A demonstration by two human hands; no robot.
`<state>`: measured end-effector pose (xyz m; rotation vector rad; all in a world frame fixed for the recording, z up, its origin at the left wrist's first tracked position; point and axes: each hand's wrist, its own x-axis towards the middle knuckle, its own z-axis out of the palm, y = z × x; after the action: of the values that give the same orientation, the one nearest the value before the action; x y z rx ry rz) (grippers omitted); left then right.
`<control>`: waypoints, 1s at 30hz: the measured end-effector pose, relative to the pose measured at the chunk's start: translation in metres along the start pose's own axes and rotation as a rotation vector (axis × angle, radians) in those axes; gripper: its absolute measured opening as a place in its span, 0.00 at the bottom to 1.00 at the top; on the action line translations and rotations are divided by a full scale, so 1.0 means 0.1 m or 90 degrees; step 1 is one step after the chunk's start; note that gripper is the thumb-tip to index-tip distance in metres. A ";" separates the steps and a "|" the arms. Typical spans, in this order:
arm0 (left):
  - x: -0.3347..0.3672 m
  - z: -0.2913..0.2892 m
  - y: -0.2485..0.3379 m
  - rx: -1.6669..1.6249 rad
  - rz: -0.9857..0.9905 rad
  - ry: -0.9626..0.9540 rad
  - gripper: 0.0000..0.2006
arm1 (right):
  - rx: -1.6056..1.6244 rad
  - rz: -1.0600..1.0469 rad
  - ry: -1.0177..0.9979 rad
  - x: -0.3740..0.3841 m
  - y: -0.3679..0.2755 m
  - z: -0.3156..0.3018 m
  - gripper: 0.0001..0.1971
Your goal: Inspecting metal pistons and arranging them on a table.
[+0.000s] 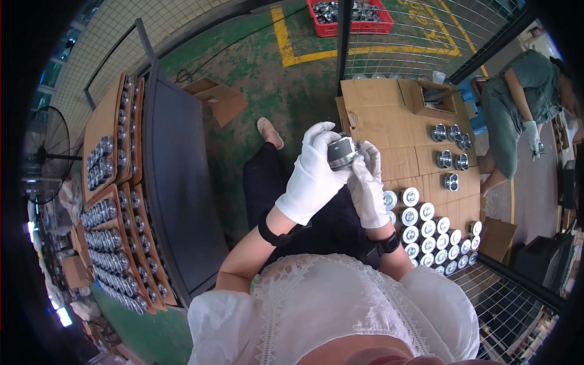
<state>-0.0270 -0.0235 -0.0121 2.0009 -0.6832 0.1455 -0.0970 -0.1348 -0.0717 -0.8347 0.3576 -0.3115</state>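
Both my hands wear white gloves and meet in front of my body. They hold up a metal engine piston (pixel 342 151) with a dark grey patch on its side and bright ring grooves at one end. My left hand (pixel 311 173) wraps round the piston from the left, fingers over its far side. From the right, my right hand (pixel 367 182) pinches the grooved edge with curled fingers. To the right, several pistons (pixel 427 228) stand in rows with their round crowns up on a cardboard-covered table (pixel 382 125). Farther back, a few more pistons (pixel 444 159) lie with their open undersides showing.
At left, a dark grey cabinet (pixel 182 182) stands beside stacked cardboard layers of pistons (pixel 109 246). A cardboard box of tools (pixel 433 103) sits at the table's far end. Beyond are a red crate (pixel 351 27) of metal parts and wire mesh. A gloved co-worker (pixel 523 103) is at right.
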 end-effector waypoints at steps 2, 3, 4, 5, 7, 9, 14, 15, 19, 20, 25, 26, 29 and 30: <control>-0.01 0.03 -0.04 -0.017 -0.004 0.011 0.24 | -0.060 0.033 0.030 0.00 0.00 -0.02 0.19; -0.01 0.04 -0.05 -0.024 -0.004 0.014 0.24 | -0.019 0.059 0.004 0.00 -0.01 -0.03 0.21; -0.01 0.04 -0.07 -0.036 0.007 0.026 0.24 | 0.033 0.099 -0.008 0.01 -0.02 -0.04 0.24; -0.02 0.04 -0.08 -0.046 0.016 0.032 0.24 | 0.084 0.140 -0.019 0.02 -0.03 -0.04 0.26; -0.03 0.04 -0.09 -0.080 0.021 0.033 0.24 | 0.316 0.264 -0.170 0.07 -0.03 -0.03 0.33; -0.04 0.02 -0.09 -0.126 0.014 0.025 0.24 | 0.556 0.375 -0.338 0.12 -0.03 -0.01 0.40; -0.06 -0.08 -0.11 -0.093 -0.004 0.004 0.24 | 0.371 0.301 -0.220 0.14 -0.08 -0.01 0.38; -0.07 -0.10 -0.12 -0.085 -0.026 -0.006 0.24 | 0.334 0.276 -0.224 0.14 -0.10 0.00 0.37; -0.06 -0.16 -0.17 -0.027 0.011 -0.011 0.29 | 0.265 0.230 -0.224 0.14 -0.17 0.04 0.35; -0.06 -0.16 -0.16 -0.029 0.006 -0.013 0.29 | 0.274 0.237 -0.229 0.13 -0.19 0.06 0.36; -0.04 -0.13 -0.09 -0.056 0.054 0.016 0.25 | 0.381 0.334 -0.200 0.08 -0.21 0.13 0.39; -0.03 -0.13 -0.08 -0.061 0.057 0.017 0.25 | 0.386 0.352 -0.175 0.06 -0.20 0.13 0.40; -0.03 -0.15 -0.07 -0.049 0.056 0.017 0.25 | 0.350 0.362 -0.166 0.07 -0.17 0.13 0.41; -0.04 -0.16 -0.07 -0.040 0.054 0.016 0.25 | 0.323 0.365 -0.166 0.08 -0.16 0.12 0.41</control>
<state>-0.0236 -0.0064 -0.0109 1.9074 -0.7485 0.1964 -0.0866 -0.1398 -0.0533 -0.2445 0.2432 0.2373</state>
